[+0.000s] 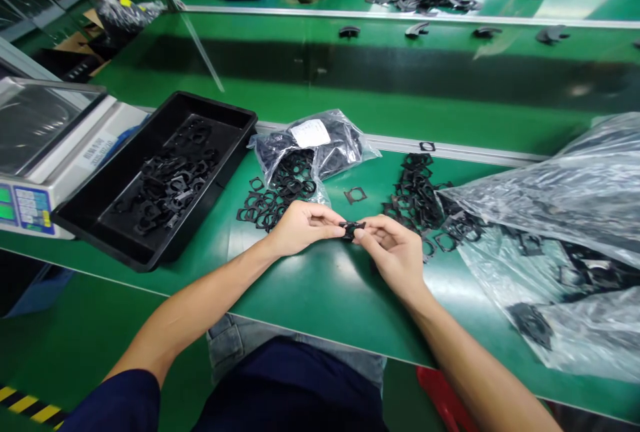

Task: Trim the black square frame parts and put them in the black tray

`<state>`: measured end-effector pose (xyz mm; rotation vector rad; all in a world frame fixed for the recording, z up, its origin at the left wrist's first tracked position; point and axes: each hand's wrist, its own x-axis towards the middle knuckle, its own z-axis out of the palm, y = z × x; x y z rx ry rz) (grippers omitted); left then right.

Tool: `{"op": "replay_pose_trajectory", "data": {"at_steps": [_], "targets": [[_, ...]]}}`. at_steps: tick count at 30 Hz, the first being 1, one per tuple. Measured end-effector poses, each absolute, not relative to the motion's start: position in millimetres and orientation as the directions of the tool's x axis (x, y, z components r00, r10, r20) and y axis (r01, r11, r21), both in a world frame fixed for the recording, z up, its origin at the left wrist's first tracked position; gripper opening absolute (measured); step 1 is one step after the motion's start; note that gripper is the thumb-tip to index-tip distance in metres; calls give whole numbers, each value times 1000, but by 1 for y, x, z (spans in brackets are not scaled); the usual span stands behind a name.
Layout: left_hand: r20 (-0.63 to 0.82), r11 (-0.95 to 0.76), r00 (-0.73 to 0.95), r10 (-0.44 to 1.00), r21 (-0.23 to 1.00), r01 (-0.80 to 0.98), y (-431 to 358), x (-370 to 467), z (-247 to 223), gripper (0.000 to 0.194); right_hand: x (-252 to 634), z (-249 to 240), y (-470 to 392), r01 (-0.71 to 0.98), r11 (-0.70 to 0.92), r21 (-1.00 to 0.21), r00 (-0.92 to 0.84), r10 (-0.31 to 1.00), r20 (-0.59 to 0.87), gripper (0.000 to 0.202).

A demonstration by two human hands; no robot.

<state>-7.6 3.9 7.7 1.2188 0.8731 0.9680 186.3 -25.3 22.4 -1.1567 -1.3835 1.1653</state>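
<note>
Broadly, a green worktop (310, 292) carries everything within reach. At its right lies a large clear plastic bag (560, 179), its mouth spilling black parts. On the left, a black tray (127, 162) holds a jumbled pile and stands just beside a counting scale (47, 145). Smaller is the labelled bag (345, 149) near the back ledge, with a loose heap of ring-holed frames (273, 205) in front; another heap (415, 192) sits to the right.

Between these heaps, the left hand (306, 227) and right hand (397, 252) nearly meet, each closed in a thumb-and-finger pinch on the same small black part (351, 229), one end apiece. The step in hand seems to be close fingertip work on that piece, perhaps fitting or trimming; the next move would call for a steady two-sided hold and light, even pressure.

The piece looks dark, thin and narrow, seen nearly edge-on; fingers hide its ends, and whether it is one layer or two I cannot tell. Just beyond it, a single square frame (349, 197) lies flat.
</note>
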Motion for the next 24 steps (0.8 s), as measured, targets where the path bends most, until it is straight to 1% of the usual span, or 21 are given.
{"op": "replay_pose_trajectory", "data": {"at_steps": [4, 9, 13, 16, 20, 24], "targets": [[-25, 76, 349, 937, 988, -135, 4, -7, 9, 32, 186, 21, -26, 124, 95, -988, -67, 994, 87, 23], [-47, 133, 411, 910, 974, -185, 7, -7, 9, 29, 185, 21, -26, 81, 67, -994, -78, 995, 60, 21], [-113, 213, 428, 897, 957, -194, 7, -8, 10, 34, 185, 24, -25, 39, 28, -999, -67, 997, 25, 23], [-138, 238, 420, 897, 952, -194, 6, -8, 11, 38, 186, 28, -25, 22, 7, -1000, -69, 998, 6, 23], [-129, 200, 353, 927, 964, -173, 4, -6, 12, 35, 185, 28, -25, 35, 18, -999, -66, 998, 16, 23], [-30, 59, 253, 967, 992, -108, -2, -2, 14, 22, 184, 25, -25, 69, 65, -996, -47, 997, 61, 22]]}}
